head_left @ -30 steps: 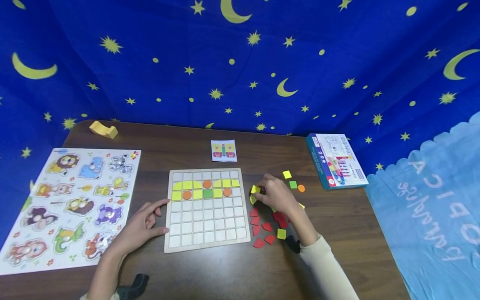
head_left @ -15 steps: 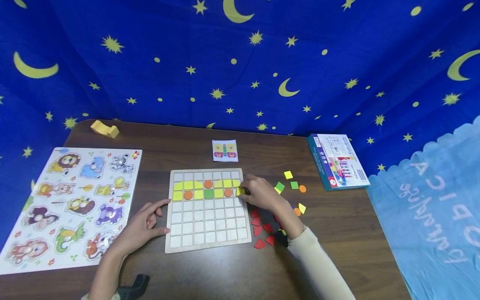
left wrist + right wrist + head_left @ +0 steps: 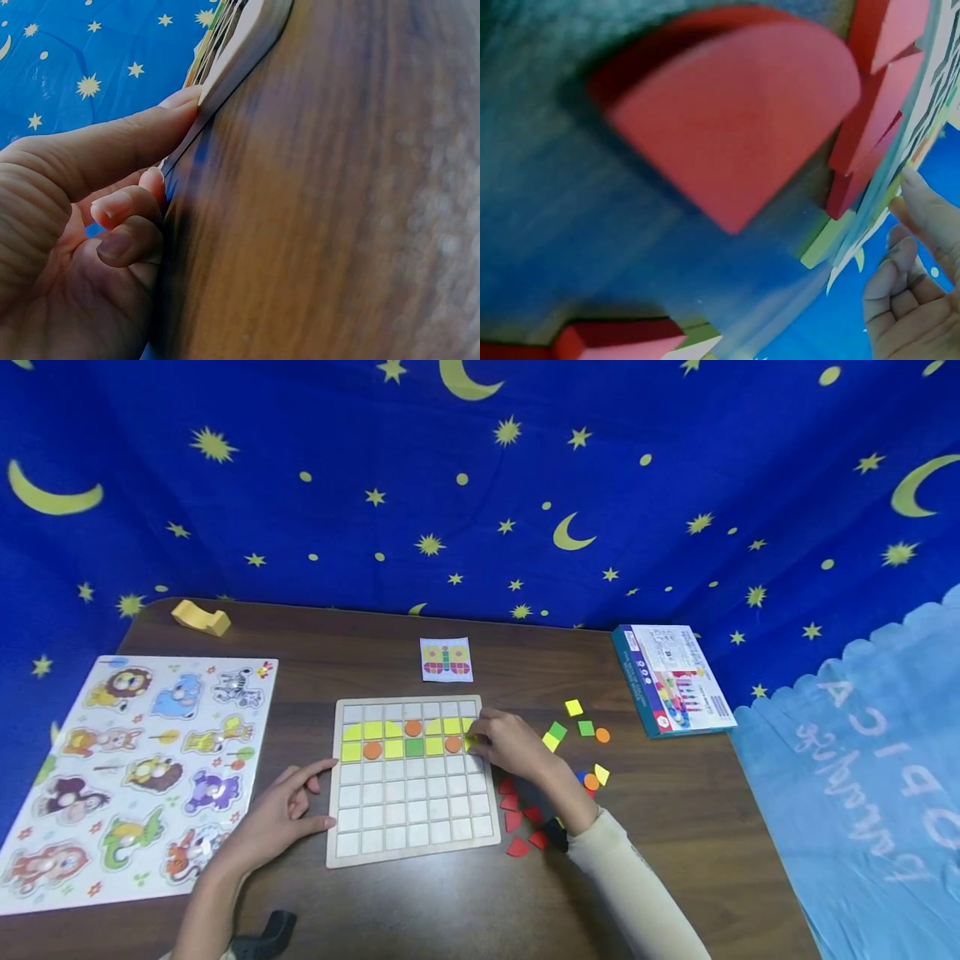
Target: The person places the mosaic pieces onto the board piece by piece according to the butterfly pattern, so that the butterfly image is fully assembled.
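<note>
A wooden grid board lies on the table, two of its rows filled with yellow, orange and green pieces. The right hand is over the board's right edge, its fingertips pinching a yellow square tile at the last cell of the lower filled row; the fingers hide most of the tile. At the left edge, the thumb and index finger of the left hand touch the board, and its other fingers curl loosely. Red quarter-circle pieces lie below the right wrist.
Loose green squares, orange discs and yellow pieces lie right of the board. A butterfly pattern card is behind it. An animal puzzle lies at left, a box at right, and a yellow wooden piece far left.
The right hand has moved left from the loose pieces to the board's right edge, bringing the yellow square tile to the grid. The left hand stays at the left edge.
</note>
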A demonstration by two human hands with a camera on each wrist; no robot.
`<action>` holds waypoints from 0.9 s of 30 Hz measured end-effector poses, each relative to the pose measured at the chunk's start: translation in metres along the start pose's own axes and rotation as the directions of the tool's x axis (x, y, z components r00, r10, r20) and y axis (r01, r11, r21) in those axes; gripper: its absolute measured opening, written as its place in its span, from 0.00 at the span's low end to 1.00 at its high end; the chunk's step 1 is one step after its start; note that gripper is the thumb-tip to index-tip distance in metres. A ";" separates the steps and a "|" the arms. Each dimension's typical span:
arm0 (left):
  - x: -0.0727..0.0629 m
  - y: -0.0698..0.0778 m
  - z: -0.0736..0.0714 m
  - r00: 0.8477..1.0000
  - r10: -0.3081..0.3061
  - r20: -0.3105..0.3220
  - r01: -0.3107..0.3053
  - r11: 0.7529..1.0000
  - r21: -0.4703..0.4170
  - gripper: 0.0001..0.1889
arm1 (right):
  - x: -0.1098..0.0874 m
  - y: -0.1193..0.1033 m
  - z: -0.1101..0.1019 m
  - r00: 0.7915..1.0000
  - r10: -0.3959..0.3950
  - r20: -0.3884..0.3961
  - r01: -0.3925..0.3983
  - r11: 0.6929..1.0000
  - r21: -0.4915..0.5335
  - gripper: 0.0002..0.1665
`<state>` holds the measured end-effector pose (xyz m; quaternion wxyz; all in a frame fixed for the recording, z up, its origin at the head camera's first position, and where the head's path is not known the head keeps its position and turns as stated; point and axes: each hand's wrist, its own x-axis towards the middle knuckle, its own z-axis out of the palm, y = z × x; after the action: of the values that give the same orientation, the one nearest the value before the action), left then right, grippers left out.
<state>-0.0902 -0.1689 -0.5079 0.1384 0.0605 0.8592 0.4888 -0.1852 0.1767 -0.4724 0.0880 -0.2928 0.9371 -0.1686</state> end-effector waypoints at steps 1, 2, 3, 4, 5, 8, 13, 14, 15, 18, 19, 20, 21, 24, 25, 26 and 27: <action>0.000 0.000 0.000 1.000 -0.002 -0.003 0.002 1.000 -0.001 0.41 | 0.000 0.000 0.001 1.000 -0.001 0.003 0.001 1.000 0.000 0.13; -0.001 0.001 0.000 1.000 -0.006 -0.002 0.006 1.000 0.000 0.41 | 0.000 -0.001 0.001 1.000 0.003 0.010 -0.003 1.000 -0.004 0.13; -0.001 0.001 0.000 1.000 -0.011 -0.002 0.011 1.000 0.000 0.42 | 0.000 -0.001 0.001 1.000 0.006 0.015 -0.006 1.000 -0.006 0.14; -0.002 0.001 0.001 1.000 -0.016 0.000 0.016 1.000 -0.001 0.42 | -0.001 -0.002 0.001 1.000 0.012 0.021 -0.012 1.000 -0.008 0.15; -0.002 0.001 0.001 1.000 -0.019 0.000 0.019 1.000 -0.001 0.42 | -0.002 -0.002 0.001 1.000 0.017 0.026 -0.016 1.000 -0.009 0.15; -0.002 0.001 0.002 1.000 -0.029 0.004 0.029 1.000 -0.001 0.42 | -0.007 -0.003 0.001 0.999 0.027 0.026 -0.027 1.000 -0.010 0.18; -0.002 0.001 0.003 1.000 -0.022 0.002 0.022 1.000 0.008 0.42 | -0.019 0.000 -0.001 0.999 0.029 -0.028 -0.029 1.000 -0.010 0.20; -0.002 0.001 0.003 1.000 -0.018 0.002 0.018 1.000 0.008 0.42 | -0.021 0.002 -0.002 0.999 0.030 -0.040 -0.031 0.999 -0.017 0.20; -0.002 0.001 0.003 1.000 -0.015 0.000 0.015 1.000 0.010 0.42 | -0.024 0.003 -0.004 0.998 0.034 -0.051 -0.035 0.999 -0.022 0.20; -0.002 0.001 0.002 1.000 -0.006 -0.001 0.006 1.000 0.013 0.42 | -0.032 0.006 -0.009 0.995 0.053 -0.081 -0.057 0.998 -0.041 0.20; -0.002 0.001 0.002 1.000 -0.005 0.000 0.005 1.000 0.012 0.42 | -0.035 0.007 -0.011 0.994 0.066 -0.086 -0.070 0.997 -0.043 0.20; -0.002 0.001 0.001 1.000 -0.004 0.001 0.004 1.000 0.009 0.42 | -0.038 0.009 -0.012 0.993 0.080 -0.091 -0.084 0.996 -0.043 0.20; -0.002 0.001 0.001 1.000 -0.005 0.003 0.005 1.000 0.008 0.41 | -0.040 0.010 -0.014 0.991 0.094 -0.094 -0.099 0.994 -0.043 0.21; -0.002 0.001 0.000 1.000 -0.005 0.010 0.005 1.000 0.000 0.41 | -0.048 0.013 -0.019 0.986 0.127 -0.105 -0.132 0.990 -0.049 0.21; -0.002 0.001 0.000 1.000 -0.006 0.011 0.006 1.000 -0.001 0.41 | -0.050 0.014 -0.020 0.985 0.132 -0.111 -0.138 0.989 -0.051 0.20; -0.001 0.002 0.000 1.000 -0.005 0.011 0.005 1.000 -0.001 0.41 | -0.052 0.015 -0.021 0.984 0.136 -0.116 -0.143 0.988 -0.053 0.20; -0.001 0.002 -0.001 1.000 -0.007 0.011 0.007 1.000 0.001 0.41 | -0.054 0.017 -0.022 0.983 0.139 -0.120 -0.147 0.988 -0.056 0.20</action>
<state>-0.0892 -0.1687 -0.5058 0.1448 0.0605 0.8589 0.4876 -0.1558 0.2267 -0.4545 0.0359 -0.2171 0.9642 -0.1481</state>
